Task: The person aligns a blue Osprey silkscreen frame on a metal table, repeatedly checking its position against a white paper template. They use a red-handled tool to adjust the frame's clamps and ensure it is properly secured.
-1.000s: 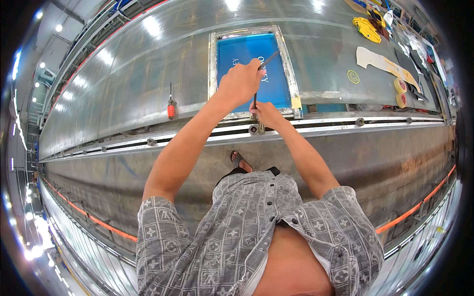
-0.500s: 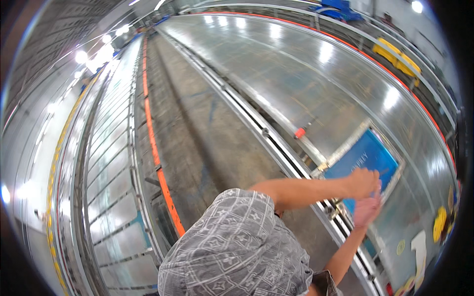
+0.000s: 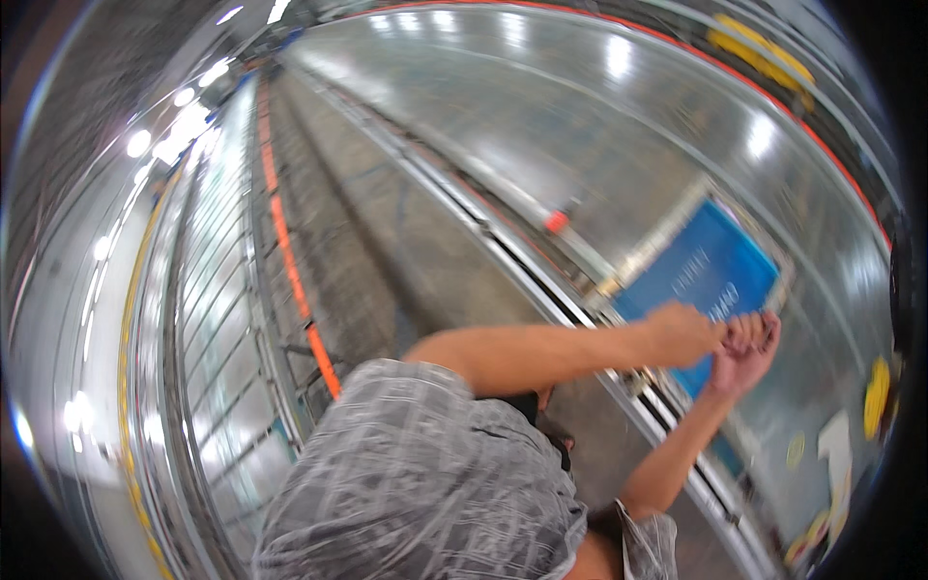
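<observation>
My left hand (image 3: pixel 681 333) and my right hand (image 3: pixel 746 350) meet over the lower edge of a blue printing screen (image 3: pixel 677 275). The screen has pale lettering and a light, worn frame, and it lies on the long grey table. My left hand is closed, its knuckles up and its fingertips against the right hand. The fingers of my right hand are curled, with the wrist coming in from below. Anything pinched between them is hidden and blurred.
A metal rail (image 3: pixel 522 266) runs along the near side of the grey table (image 3: pixel 541 106). On the table lie a small red-ended tool (image 3: pixel 557 221), a yellow object (image 3: pixel 876 396) and a whitish strip (image 3: pixel 835 454). Left of the aisle (image 3: pixel 358 222) is a rack (image 3: pixel 217 338) with an orange edge strip (image 3: pixel 287 246).
The view has shifted, so the screen sits a little higher. My hands, still together, have moved slightly down relative to the screen, and more of its lettering shows.
</observation>
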Tool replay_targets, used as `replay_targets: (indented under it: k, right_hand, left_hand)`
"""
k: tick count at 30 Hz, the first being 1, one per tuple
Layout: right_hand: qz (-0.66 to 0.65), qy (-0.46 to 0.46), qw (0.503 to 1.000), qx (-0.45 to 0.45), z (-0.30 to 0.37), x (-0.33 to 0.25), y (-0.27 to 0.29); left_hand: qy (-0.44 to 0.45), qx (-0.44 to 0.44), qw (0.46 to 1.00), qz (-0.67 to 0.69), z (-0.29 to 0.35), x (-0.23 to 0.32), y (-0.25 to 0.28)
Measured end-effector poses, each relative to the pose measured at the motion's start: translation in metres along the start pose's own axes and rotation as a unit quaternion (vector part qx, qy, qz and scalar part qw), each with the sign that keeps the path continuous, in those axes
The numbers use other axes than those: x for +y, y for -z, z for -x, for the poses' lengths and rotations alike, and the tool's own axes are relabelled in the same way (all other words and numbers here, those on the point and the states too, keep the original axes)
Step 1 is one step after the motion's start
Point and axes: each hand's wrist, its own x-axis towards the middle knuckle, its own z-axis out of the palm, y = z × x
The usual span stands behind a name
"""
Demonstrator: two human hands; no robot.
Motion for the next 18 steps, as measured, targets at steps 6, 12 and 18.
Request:
replay_targets:
  k: [6,12,18]
  right_hand:
    - [0.027,0.230,0.970,-0.067,0.059,0.053,-0.005]
    - [0.306,0.496,0.811,-0.057,0.088,0.126,-0.023]
    - [0.511,0.360,0.779,0.043,0.104,0.095,0.028]
  left_hand:
    - [-0.283,-0.057,0.954,-0.082,-0.012,-0.057,0.044]
    - [-0.559,-0.163,0.812,-0.031,-0.094,-0.081,0.055]
    - [-0.386,-0.160,0.906,-0.061,-0.073,-0.055,0.030]
